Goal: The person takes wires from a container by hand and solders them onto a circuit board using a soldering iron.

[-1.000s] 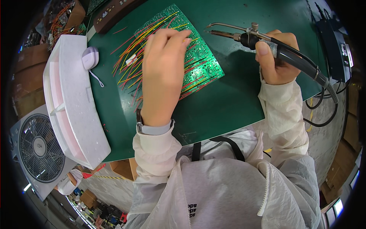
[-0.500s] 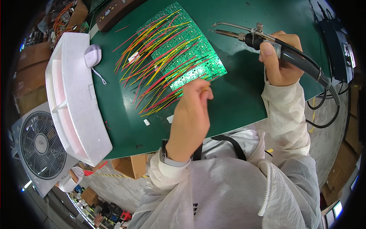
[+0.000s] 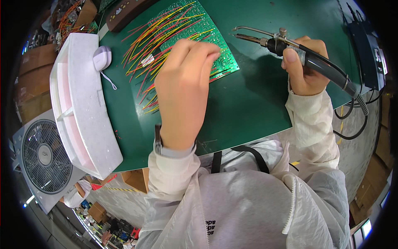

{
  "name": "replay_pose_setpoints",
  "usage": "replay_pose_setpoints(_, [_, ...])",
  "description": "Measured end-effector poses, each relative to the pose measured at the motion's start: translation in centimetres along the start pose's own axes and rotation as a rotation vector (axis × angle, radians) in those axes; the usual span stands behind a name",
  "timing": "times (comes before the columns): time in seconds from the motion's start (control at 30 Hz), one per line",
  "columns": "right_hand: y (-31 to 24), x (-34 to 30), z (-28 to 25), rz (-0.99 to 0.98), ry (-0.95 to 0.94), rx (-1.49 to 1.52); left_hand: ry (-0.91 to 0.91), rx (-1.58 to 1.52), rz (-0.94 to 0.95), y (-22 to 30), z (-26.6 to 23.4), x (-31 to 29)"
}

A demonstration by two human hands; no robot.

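Observation:
A green circuit board panel (image 3: 227,58) lies at the far middle of the table, with many red, yellow and black wires (image 3: 155,35) running out over its left side. My left hand (image 3: 182,87) is above the wires and the board's near part, fingers curled and pinched together over the board; whatever they hold is hidden. In my right hand (image 3: 306,68) is a soldering iron (image 3: 327,67) with a thin metal side tube. Its tip points left, in the air just right of the board and apart from it.
On the left stands a white foam tray (image 3: 93,120) with a lilac earbud case (image 3: 101,59) on its edge. Behind are a brown case (image 3: 128,14) and a small white piece (image 3: 147,60) among the wires. A dark box-shaped unit (image 3: 365,54) sits far right, near the iron's cable. A fan (image 3: 43,157) stands beyond the tray.
My left hand has moved up and left, from the board's near edge to over the wires. The board has shifted slightly up and left. The right hand with the soldering iron has barely moved.

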State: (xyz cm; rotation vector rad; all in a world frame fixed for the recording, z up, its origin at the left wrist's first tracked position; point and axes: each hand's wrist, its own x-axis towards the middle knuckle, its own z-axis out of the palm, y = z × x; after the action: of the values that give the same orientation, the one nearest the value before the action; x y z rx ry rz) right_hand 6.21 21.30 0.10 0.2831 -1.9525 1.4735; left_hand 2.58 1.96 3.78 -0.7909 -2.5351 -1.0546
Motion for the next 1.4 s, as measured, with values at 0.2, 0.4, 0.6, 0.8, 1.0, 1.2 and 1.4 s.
replay_pose_setpoints(0.2, [0.0,0.0,-0.1,0.007,-0.006,0.013,0.04,0.017,0.027,-2.1,2.3,0.3])
replay_pose_setpoints(0.4, [-0.3,-0.2,-0.2,0.08,0.017,0.081,0.089,0.032,0.097,-2.7,2.7,0.2])
replay_pose_setpoints(0.6, [-0.3,-0.1,-0.3,0.083,0.012,0.034,0.11,0.039,0.123,-3.2,3.0,0.2])
replay_pose_setpoints(0.8, [-0.5,-0.1,-0.2,0.15,0.029,0.046,0.097,0.059,0.168,-3.3,2.9,0.4])
replay_pose_setpoints(1.0, [-0.3,-0.1,-0.2,0.127,0.025,0.026,0.05,0.1,0.171,-3.0,2.6,0.7])
replay_pose_setpoints(1.2, [-0.4,-0.1,-0.2,0.143,0.021,0.021,0.044,0.09,0.15,-2.9,2.7,0.6])
replay_pose_setpoints(1.4, [-0.5,-0.1,-0.1,0.161,0.026,0.037,0.047,0.072,0.158,-3.0,2.7,0.7])
